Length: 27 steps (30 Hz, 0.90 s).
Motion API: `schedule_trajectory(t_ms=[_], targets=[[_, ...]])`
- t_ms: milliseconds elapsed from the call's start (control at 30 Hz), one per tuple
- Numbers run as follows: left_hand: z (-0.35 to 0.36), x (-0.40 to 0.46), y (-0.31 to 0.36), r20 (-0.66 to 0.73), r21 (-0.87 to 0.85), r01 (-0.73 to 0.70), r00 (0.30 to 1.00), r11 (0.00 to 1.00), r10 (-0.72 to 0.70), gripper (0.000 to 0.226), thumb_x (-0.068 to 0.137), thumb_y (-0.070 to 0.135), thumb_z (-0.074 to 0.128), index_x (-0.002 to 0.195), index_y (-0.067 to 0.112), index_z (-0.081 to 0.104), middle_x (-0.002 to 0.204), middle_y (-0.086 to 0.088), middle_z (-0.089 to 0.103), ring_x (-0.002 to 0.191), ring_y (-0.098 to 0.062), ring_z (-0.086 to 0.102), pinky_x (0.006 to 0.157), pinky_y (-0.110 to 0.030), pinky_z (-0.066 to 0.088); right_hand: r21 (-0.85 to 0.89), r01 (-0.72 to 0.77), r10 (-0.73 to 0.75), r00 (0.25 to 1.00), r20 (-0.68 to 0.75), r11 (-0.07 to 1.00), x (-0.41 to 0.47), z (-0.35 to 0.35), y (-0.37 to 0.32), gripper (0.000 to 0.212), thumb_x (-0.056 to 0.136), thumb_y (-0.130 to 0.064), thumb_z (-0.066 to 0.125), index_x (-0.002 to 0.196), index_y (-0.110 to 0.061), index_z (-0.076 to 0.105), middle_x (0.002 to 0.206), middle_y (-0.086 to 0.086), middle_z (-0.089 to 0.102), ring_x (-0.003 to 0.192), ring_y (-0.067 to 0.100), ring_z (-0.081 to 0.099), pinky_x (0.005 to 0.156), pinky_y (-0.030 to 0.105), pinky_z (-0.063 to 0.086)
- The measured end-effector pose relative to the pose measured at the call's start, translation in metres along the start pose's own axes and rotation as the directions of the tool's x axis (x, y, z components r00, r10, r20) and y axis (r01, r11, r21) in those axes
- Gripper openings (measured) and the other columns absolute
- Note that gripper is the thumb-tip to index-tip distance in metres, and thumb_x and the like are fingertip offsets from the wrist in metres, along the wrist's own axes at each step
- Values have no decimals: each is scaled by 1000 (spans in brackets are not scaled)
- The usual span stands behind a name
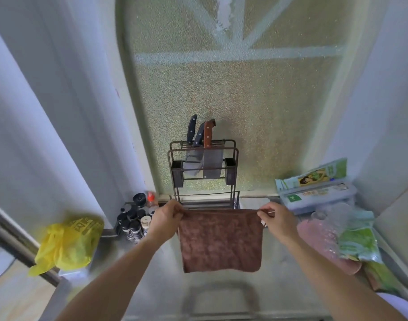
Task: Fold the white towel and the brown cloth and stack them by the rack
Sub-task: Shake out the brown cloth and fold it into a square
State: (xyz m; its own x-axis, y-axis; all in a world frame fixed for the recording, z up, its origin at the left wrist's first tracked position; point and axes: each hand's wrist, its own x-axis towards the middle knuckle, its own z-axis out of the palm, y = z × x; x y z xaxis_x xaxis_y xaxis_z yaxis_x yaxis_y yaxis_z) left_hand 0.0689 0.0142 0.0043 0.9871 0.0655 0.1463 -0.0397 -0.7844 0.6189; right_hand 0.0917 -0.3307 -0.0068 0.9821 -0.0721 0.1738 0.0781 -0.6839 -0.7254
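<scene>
The brown cloth (pixel 220 242) hangs flat and square in the air above the metal counter, just in front of the dark wire rack (pixel 203 172). My left hand (pixel 167 217) pinches its upper left corner. My right hand (pixel 276 217) pinches its upper right corner, and the top edge is stretched taut between them. The cloth's lower edge hangs free, casting a shadow on the counter. The rack stands against the frosted window and holds three knives. No white towel is visible.
Several dark-capped spice bottles (pixel 134 218) cluster left of the rack. A yellow plastic bag (pixel 68 244) lies at the far left. Boxes and green packets (pixel 318 186) pile up on the right, with a pink cloth-like item (pixel 314 237) under clear plastic.
</scene>
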Motion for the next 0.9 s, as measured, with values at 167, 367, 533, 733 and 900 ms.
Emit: schedule_trajectory(t_ms=[167, 367, 533, 733, 900], targets=[[-13, -6, -1, -104, -37, -101, 990, 994, 97, 11, 89, 5, 68, 97, 10, 63, 86, 4, 71, 74, -11, 68, 67, -5, 46, 25, 44, -42, 998, -44, 999, 2, 4, -1, 5, 84, -15, 76, 84, -15, 71, 77, -6, 71, 72, -4, 60, 66, 1, 40], [8, -43, -40, 24, -65, -11, 1000, 998, 12, 8, 90, 7, 68, 93, 12, 63, 84, 8, 70, 82, 16, 61, 68, -1, 42, 2, -42, 42, 995, 91, 999, -37, 26, 30, 15, 80, -14, 79, 79, -25, 68, 74, -14, 70, 73, -15, 63, 67, -1, 40], [63, -84, -105, 174, -23, 119, 978, 993, -113, 44, 85, 10, 74, 77, 51, 59, 74, 16, 69, 74, 5, 66, 65, -17, 51, -99, -157, 179, 946, 271, 983, -85, 69, 79, 35, 77, -12, 81, 70, -40, 60, 60, -27, 63, 65, -21, 59, 62, -2, 39], [105, -131, -143, 314, 9, 292, 907, 956, -280, 38, 83, 12, 78, 72, 44, 61, 73, 10, 72, 71, 3, 67, 65, -21, 55, -248, -248, 332, 854, 400, 936, -126, 104, 121, 34, 78, -21, 79, 66, -42, 56, 72, -14, 68, 68, 4, 66, 60, 1, 37], [116, -120, -150, 366, 13, 340, 874, 940, -321, 30, 85, 11, 75, 73, 37, 65, 74, 12, 73, 69, 3, 67, 64, -16, 54, -257, -276, 364, 831, 420, 926, -113, 116, 130, 29, 81, -20, 77, 67, -39, 59, 69, -17, 67, 62, -9, 60, 61, 4, 41]])
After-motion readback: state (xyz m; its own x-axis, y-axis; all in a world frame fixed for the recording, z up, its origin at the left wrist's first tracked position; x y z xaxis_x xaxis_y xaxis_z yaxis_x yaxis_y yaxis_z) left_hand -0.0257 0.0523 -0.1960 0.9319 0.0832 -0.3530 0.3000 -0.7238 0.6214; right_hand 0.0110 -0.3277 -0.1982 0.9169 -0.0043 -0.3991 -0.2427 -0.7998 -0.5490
